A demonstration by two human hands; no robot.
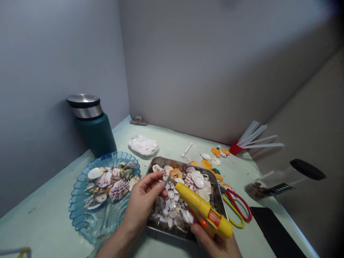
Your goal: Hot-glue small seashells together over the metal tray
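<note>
My right hand (215,243) grips a yellow glue gun (201,209) with a red light glowing on its body. Its nozzle points up and left, meeting a small shell (166,176) pinched in the fingers of my left hand (143,202). Both hands hover over a metal tray (219,200) filled with several pale and orange shells. Left of the tray sits a blue glass plate (80,215) holding several speckled shells.
A teal flask with a steel lid (91,123) stands at the back left. Red and yellow scissors (238,209) lie right of the tray. Loose shells (215,157), white glue sticks in a red holder (255,138), a crumpled plastic bag (143,145) and a clear jar (282,179) are around.
</note>
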